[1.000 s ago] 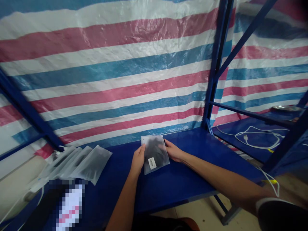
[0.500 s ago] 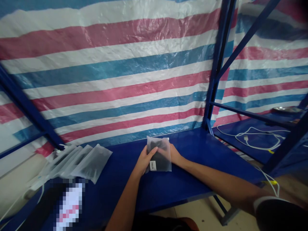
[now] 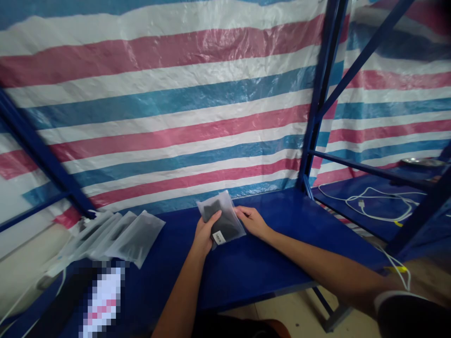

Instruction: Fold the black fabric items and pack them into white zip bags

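A frosted plastic zip bag (image 3: 230, 218) with a folded black item inside is held over the blue table, tilted to the left. Low on it is a small white barcode label (image 3: 219, 238). My left hand (image 3: 206, 231) grips the bag's left side, its thumb across the front and the other fingers behind. At the right edge of the bag, my right hand (image 3: 252, 221) has curled fingers, the tips pinched against that edge. Which black item lies inside, I cannot make out.
Several similar frosted bags (image 3: 136, 239) lie overlapping at the left of the blue table (image 3: 253, 277). Blue metal posts (image 3: 312, 122) frame a striped plastic sheet (image 3: 183, 122) behind. On a shelf to the right lie a white cable (image 3: 373, 216) and a metal dish (image 3: 423, 162).
The bag has tilted to the left and shifted slightly that way with my left hand. My right hand has come out from behind it to its right edge.
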`<state>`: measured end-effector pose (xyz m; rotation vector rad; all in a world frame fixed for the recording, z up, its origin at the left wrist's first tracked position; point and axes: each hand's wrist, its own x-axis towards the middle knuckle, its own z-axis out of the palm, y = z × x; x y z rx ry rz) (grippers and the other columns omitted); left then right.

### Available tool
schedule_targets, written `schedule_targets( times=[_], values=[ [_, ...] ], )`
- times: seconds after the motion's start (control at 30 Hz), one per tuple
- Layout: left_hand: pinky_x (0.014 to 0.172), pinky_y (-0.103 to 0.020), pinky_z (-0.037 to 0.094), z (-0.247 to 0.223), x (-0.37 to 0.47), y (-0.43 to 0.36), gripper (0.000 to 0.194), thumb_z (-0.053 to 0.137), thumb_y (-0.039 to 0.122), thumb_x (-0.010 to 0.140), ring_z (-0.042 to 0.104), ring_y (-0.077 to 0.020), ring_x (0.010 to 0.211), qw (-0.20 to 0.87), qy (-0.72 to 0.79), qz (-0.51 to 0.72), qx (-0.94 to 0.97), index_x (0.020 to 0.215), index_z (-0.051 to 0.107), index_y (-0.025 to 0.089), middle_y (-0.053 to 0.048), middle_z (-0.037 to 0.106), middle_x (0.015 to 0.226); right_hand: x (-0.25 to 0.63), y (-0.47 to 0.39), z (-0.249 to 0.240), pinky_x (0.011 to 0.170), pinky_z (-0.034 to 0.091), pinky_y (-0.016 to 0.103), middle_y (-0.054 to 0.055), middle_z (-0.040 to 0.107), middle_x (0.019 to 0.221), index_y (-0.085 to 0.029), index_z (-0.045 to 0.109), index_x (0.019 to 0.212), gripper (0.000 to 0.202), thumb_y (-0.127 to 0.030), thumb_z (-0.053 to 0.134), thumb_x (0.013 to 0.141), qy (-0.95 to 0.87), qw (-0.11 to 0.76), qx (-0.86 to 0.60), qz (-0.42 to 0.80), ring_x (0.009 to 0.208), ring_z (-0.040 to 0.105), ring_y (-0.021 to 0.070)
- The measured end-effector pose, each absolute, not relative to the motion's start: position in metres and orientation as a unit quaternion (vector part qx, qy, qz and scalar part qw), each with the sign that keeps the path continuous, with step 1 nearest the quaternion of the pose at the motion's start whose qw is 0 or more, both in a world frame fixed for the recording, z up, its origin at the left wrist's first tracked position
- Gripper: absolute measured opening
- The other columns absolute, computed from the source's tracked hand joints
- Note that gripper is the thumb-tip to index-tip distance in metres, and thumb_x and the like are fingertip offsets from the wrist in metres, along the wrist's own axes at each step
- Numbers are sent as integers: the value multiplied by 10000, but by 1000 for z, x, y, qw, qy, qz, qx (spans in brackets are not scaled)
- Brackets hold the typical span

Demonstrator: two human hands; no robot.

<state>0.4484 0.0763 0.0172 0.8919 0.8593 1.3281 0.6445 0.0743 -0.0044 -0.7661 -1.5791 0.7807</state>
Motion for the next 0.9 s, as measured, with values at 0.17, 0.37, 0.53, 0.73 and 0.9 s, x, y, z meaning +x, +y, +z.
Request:
schedule_targets(
  times=[0.17,0.37,0.53,0.73,0.9],
  values=[
    [1020,-414,626,18,441,82,480,934,365,784,792,-295,1101,643,282,629,335,1189,769,166,-119,828,1183,647,75,1,1159,502,490,94,724,1365,-267,819,1141,394,-518,886,845,-691,601,-313,251,1294,664,318],
    [1097,-423,564,10,430,95,660,946,422,766,727,-302,1265,575,282,652,406,1343,708,205,-123,784,1325,674,91,4,940,604,451,72,814,1026,-250,815,917,188,-436,802,938,-679,624,-341,185,987,752,274],
    [1049,-431,585,-3,431,104,633,965,417,727,781,-300,1135,422,392,587,569,1272,758,170,-143,823,1204,698,92,11,1049,545,529,60,818,1097,-275,792,1076,209,-185,607,1041,-794,531,-294,28,1106,700,276],
    [935,-408,629,-5,429,100,389,854,483,846,807,-288,991,355,398,592,604,1070,830,167,-112,852,1065,696,85,13,1103,494,595,85,779,1183,-267,740,1231,274,-150,574,1048,-806,494,-316,-77,1229,619,305],
    [951,-417,628,4,434,88,245,804,434,900,796,-269,990,299,356,590,660,995,853,214,-89,850,1062,673,66,18,1186,424,624,121,702,1376,-272,621,1467,458,-330,705,1020,-810,488,-307,-108,1433,505,359]
  ],
)
